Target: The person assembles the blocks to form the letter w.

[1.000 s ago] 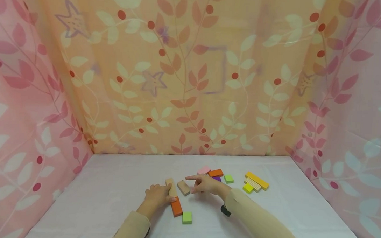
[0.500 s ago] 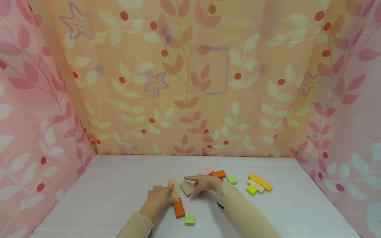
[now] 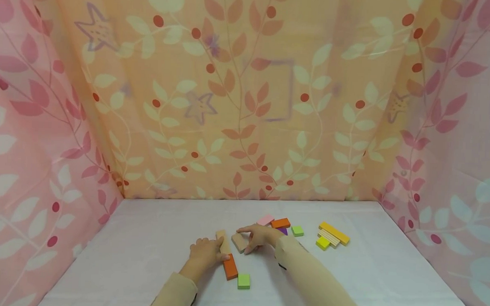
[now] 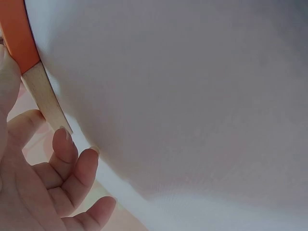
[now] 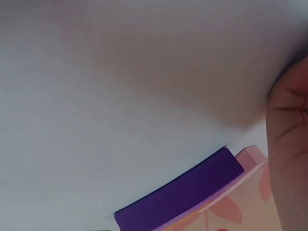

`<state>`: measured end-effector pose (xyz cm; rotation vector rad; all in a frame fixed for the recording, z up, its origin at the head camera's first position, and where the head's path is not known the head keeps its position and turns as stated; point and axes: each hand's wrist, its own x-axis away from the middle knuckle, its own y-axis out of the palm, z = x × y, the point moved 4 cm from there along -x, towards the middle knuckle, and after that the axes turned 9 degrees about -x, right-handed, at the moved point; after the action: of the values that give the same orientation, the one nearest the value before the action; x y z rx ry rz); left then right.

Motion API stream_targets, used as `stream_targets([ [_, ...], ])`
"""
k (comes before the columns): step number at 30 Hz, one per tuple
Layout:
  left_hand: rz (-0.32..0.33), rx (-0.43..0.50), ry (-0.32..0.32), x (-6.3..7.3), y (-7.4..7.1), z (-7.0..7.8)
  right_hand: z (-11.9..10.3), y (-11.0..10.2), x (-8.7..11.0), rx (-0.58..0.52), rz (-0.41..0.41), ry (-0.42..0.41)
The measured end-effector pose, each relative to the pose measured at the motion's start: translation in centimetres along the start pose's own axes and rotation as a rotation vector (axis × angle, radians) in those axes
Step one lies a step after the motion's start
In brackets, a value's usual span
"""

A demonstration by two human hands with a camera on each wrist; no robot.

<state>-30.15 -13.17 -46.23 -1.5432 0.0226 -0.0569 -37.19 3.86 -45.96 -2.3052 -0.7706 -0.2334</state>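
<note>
The long plain wooden block (image 3: 223,241) lies on the white table (image 3: 144,257) near its middle, end to end with the orange block (image 3: 230,266), and your left hand (image 3: 204,254) rests against its left side, fingers curled along it and thumb at the joint where the two blocks meet; the left wrist view shows the same pale block (image 4: 48,98) meeting the orange one (image 4: 19,33) with your loosely bent fingers (image 4: 72,163) just beside it. Just to the right, the short tan block (image 3: 239,242) sits tilted, and your right hand (image 3: 260,237) grasps it, index finger stretched out over its far end and the other fingers bent down on its near side. A small green square (image 3: 243,281) lies near the orange block's near end. Behind your right hand sit a pink block (image 3: 264,219), a second orange block (image 3: 281,223), a purple block (image 5: 183,192) and another green square (image 3: 297,230); well to the right lie a yellow bar (image 3: 333,232), a striped wooden piece (image 3: 328,238) and a yellow cube (image 3: 322,242), touching one another
</note>
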Motion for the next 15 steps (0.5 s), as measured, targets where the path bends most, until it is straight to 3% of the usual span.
stream_targets([
  [8, -0.011, 0.011, 0.001, 0.2, -0.2, 0.1, 0.7, 0.1, 0.1, -0.006, 0.022, -0.064],
  [15, 0.007, 0.013, 0.005, 0.4, -0.5, 0.2, 1.1, -0.1, 1.6, -0.061, 0.053, -0.114],
])
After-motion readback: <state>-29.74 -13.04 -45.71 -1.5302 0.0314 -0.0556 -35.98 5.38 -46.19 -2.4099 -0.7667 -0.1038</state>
